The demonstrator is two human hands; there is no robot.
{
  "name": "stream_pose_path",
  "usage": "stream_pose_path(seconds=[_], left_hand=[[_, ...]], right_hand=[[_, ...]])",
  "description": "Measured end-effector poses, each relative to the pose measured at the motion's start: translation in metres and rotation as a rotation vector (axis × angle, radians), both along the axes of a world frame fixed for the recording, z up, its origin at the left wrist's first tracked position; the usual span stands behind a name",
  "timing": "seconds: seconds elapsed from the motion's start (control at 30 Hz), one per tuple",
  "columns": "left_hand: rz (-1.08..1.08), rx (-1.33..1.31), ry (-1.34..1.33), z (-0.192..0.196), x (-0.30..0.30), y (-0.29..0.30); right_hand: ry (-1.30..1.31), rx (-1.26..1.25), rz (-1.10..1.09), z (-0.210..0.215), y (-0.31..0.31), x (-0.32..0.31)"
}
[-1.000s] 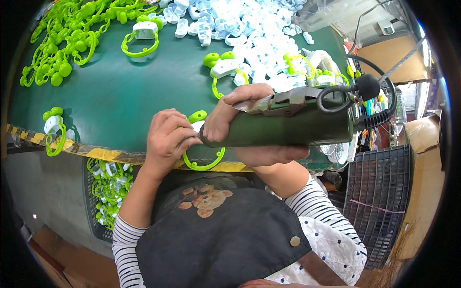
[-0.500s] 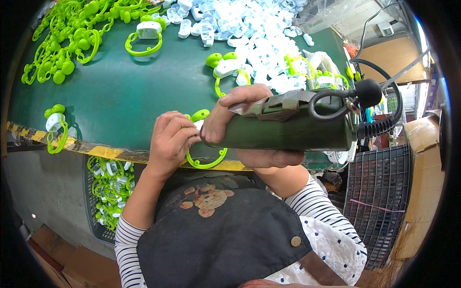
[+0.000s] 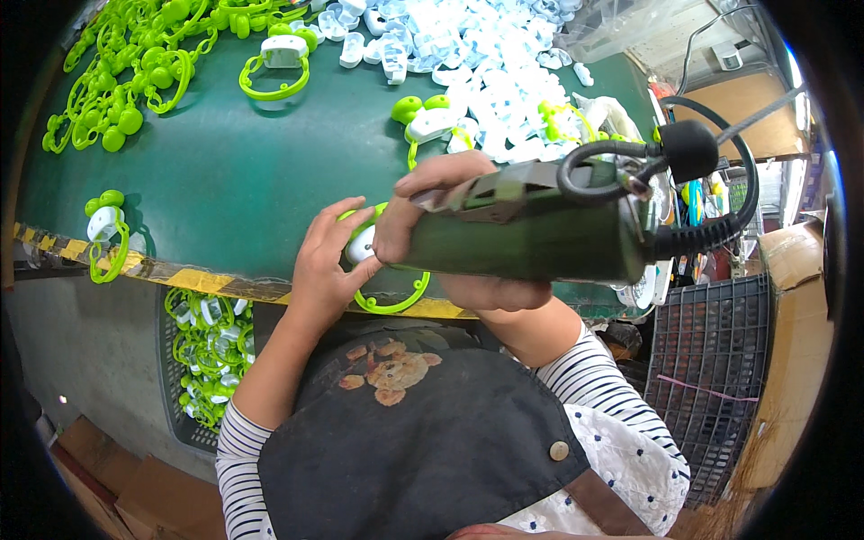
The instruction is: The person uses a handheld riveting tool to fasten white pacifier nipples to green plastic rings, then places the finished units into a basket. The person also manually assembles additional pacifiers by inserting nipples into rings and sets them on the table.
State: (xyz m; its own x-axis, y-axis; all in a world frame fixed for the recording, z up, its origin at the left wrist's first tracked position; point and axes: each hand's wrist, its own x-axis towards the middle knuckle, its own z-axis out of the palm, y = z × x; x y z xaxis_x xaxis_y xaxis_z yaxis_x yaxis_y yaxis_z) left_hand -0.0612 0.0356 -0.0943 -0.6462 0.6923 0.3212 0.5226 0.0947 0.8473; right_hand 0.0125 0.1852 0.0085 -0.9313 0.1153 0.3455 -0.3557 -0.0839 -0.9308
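My left hand (image 3: 326, 261) grips a green ring-shaped band (image 3: 393, 307) at its white casing (image 3: 362, 245), thumb on one side and fingers on the other, by the table's near edge. My right hand (image 3: 401, 223) is wrapped around a dark green cylindrical power tool, apparently an electric screwdriver (image 3: 531, 236), held nearly level. A black cable and hanging loop come off its right end. The tool's working tip is hidden behind my right fingers, right beside the white casing. Another band with a white casing (image 3: 430, 124) lies just beyond the tool.
Green bands (image 3: 135, 85) heap at the far left, and pale casing pieces (image 3: 486, 81) pile at the back. Single bands lie farther back (image 3: 277, 72) and at left (image 3: 106, 236). Below the striped table edge (image 3: 202, 286) stands a crate of bands (image 3: 171, 396); a grey crate (image 3: 706, 378) is at right.
My left fingers have spread from a tight pinch into a wider hold around the casing. The tool has shifted slightly left, and more of the white casing shows.
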Motion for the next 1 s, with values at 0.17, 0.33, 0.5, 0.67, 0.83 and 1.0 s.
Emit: stream_pose_path(seconds=[0.17, 0.33, 0.5, 0.67, 0.83, 1.0], left_hand=[[0.008, -0.024, 0.082, -0.018, -0.001, -0.002], [0.034, 0.025, 0.08, -0.012, -0.001, 0.001], [0.021, -0.029, 0.002, -0.017, 0.001, -0.001], [-0.02, -0.041, 0.035, 0.002, -0.004, 0.002], [-0.06, -0.131, 0.174, 0.021, -0.01, 0.009], [-0.114, -0.215, 0.295, 0.021, -0.012, 0.029]], right_hand=[[-0.004, 0.117, 0.048, -0.028, 0.001, -0.004], [-0.44, 0.376, 0.206, -0.016, 0.004, -0.017], [0.102, 0.427, 0.039, -0.067, 0.012, -0.029], [0.06, -0.146, -0.143, -0.027, 0.005, -0.004], [0.175, -0.046, -0.358, -0.031, 0.068, 0.003], [0.052, -0.042, -0.51, -0.064, 0.078, 0.007]])
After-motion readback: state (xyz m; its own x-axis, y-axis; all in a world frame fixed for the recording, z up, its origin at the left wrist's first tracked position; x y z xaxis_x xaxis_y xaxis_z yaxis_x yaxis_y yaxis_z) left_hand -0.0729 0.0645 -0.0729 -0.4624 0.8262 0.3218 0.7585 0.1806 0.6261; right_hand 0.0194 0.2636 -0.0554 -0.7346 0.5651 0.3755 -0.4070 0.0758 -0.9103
